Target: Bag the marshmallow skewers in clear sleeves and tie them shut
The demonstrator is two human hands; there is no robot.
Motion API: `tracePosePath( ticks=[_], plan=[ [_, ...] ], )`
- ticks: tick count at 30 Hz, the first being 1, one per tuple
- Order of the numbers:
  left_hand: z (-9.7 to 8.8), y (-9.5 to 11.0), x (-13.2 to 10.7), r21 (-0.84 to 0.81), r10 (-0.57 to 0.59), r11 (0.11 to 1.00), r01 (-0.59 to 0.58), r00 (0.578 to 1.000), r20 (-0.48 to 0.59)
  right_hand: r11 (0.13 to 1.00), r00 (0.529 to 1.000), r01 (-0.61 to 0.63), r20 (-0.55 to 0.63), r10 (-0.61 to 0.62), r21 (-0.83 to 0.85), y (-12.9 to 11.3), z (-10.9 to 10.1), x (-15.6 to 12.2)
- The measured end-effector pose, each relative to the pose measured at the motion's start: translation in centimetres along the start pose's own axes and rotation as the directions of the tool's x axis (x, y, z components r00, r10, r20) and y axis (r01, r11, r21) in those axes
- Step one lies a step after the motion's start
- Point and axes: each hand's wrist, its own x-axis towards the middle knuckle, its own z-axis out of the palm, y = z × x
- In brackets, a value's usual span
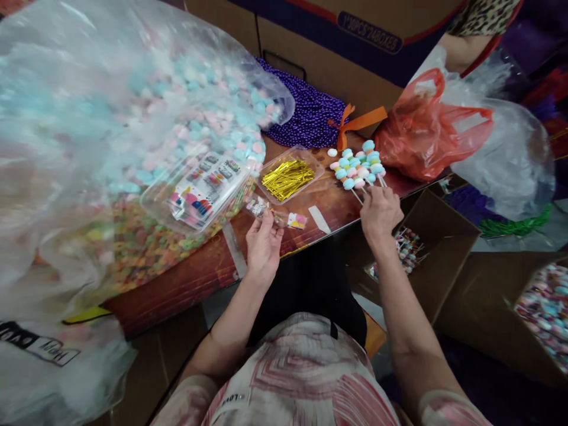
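Observation:
My left hand [263, 241] pinches a small clear plastic sleeve [271, 213] with a printed pink end, held just above the brown table [190, 278]. My right hand [380, 214] is closed on the white sticks of a bunch of pastel candy skewers [358, 165], whose blue, pink and white pieces lie on the table's far right part. Between the hands' reach sits a clear tray of gold twist ties [288, 176]. A second clear tray holding printed labels [202, 190] rests to the left of it.
A huge clear bag of pastel candy [133, 106] fills the left. Purple bead strings [306, 118], an orange ribbon, a red plastic bag [421, 133] and cardboard cartons stand behind. Open boxes of wrapped candy [410, 248] sit at the right, below table level. Another person's arm shows at top right.

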Motion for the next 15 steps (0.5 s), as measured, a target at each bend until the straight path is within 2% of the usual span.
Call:
tracePosePath(
  ticks=[3,5,7,10,13,15],
  plan=[
    [-0.1,0.1,0.3,-0.035,-0.058,0.998,0.057,0.998,-0.015,0.999,0.997,-0.035,0.062,0.036,-0.024,0.4,1.2,0.2],
    [-0.1,0.2,0.5,-0.067,-0.097,0.993,0.095,0.995,-0.034,0.997,0.996,-0.065,0.069,0.062,0.042,0.2,1.6,0.0],
    [-0.1,0.3,0.6,-0.089,-0.129,0.988,0.124,0.990,-0.056,0.986,0.997,-0.073,0.023,0.070,0.153,-0.1,1.3,-0.5],
    [-0.1,0.7,0.9,-0.092,-0.147,0.986,0.140,0.986,-0.081,0.934,0.994,-0.064,-0.056,0.089,0.350,-1.1,-0.1,-2.0],
    [0.0,0.9,1.2,-0.081,-0.139,0.988,0.133,0.987,-0.077,0.839,0.996,-0.071,-0.006,0.088,0.539,-2.6,-2.2,-4.5],
    [0.2,1.1,1.3,-0.090,-0.138,0.987,0.131,0.988,-0.074,0.787,0.998,-0.056,0.035,0.045,0.615,-3.4,-3.6,-6.4]
  ],
)
